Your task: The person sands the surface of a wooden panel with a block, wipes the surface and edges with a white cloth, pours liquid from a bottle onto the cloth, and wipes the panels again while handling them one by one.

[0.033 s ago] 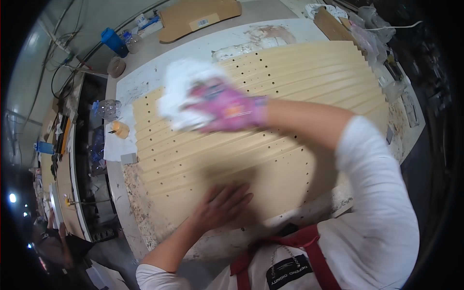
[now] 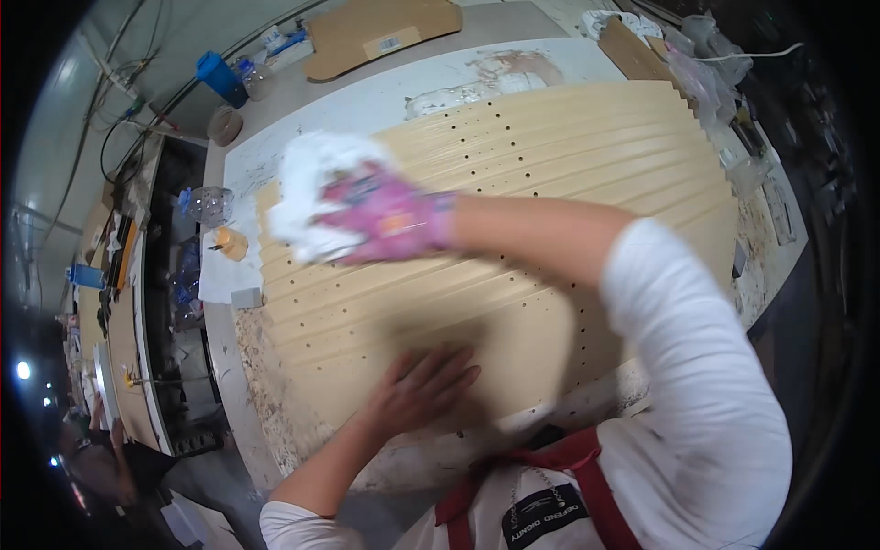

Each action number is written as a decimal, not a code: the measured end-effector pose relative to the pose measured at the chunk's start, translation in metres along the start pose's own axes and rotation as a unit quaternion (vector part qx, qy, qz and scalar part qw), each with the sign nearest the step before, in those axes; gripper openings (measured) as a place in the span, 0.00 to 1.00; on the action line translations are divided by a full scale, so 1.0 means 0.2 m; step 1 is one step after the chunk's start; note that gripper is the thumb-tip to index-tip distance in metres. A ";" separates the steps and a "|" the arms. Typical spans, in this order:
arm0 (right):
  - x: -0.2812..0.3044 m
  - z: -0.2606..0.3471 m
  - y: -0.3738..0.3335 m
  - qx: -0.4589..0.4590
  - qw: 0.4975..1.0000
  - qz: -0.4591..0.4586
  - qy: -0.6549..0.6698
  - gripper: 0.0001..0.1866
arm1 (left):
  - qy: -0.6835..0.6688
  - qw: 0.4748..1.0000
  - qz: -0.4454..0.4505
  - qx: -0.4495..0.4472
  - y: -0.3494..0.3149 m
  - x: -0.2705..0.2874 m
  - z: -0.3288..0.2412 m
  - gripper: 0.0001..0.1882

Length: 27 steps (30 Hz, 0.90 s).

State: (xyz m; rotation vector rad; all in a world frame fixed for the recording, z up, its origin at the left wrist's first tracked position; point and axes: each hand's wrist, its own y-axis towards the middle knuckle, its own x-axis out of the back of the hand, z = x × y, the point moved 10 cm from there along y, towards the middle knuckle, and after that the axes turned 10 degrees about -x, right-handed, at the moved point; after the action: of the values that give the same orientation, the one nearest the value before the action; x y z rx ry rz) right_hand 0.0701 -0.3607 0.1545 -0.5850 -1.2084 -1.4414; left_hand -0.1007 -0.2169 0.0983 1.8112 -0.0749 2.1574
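A wide cream-coloured ridged panel [image 2: 605, 147] with rows of small dark holes lies across the worktable [image 2: 302, 137]. My right hand [image 2: 390, 218], in a pink-purple glove, presses a bunched white cloth [image 2: 307, 179] over the panel's far left part. Both cloth and glove are smeared by motion, and the cloth hides some of the holes. Bare, my left hand [image 2: 429, 390] rests flat on the smooth near part of the panel, fingers stretched out and holding nothing.
Left of the panel are an orange-yellow pot [image 2: 231, 244], a small grey block [image 2: 246, 298] and a clear bottle [image 2: 209, 205]. Farther back stand a blue bottle [image 2: 220, 78] and a cardboard piece [image 2: 380, 35]. Plastic bags [image 2: 701, 78] lie at the far right. A person [image 2: 105, 463] is at lower left.
My right hand has slid left and slightly nearer with the white cloth, bringing my forearm along. My left hand stays in place on the panel.
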 end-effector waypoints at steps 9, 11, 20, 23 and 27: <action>0.18 -0.32 0.02 -0.196 0.974 -0.055 0.103 0.29 | 0.015 0.998 -0.063 -0.003 -0.04 0.01 0.00 0.30; 0.34 -0.63 -0.25 -0.328 0.930 -0.070 0.149 0.21 | -0.008 0.998 -0.066 -0.006 -0.05 -0.01 0.01 0.30; -0.29 0.00 0.56 -0.145 0.988 0.048 -0.012 0.39 | -0.003 0.999 -0.049 -0.004 -0.04 -0.03 0.00 0.32; -0.57 0.23 0.80 -0.064 0.984 0.135 -0.094 0.43 | 0.023 1.000 -0.013 -0.009 -0.04 -0.05 -0.01 0.30; -0.23 -0.05 0.45 -0.186 0.970 0.114 0.106 0.35 | -0.006 0.997 -0.076 0.001 -0.05 0.01 0.02 0.30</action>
State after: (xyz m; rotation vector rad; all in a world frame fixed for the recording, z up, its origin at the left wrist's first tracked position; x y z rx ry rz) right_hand 0.1676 -0.3374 0.1421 -0.7749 -0.6809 -1.4975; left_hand -0.0946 -0.2077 0.0996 1.7702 0.0600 2.0412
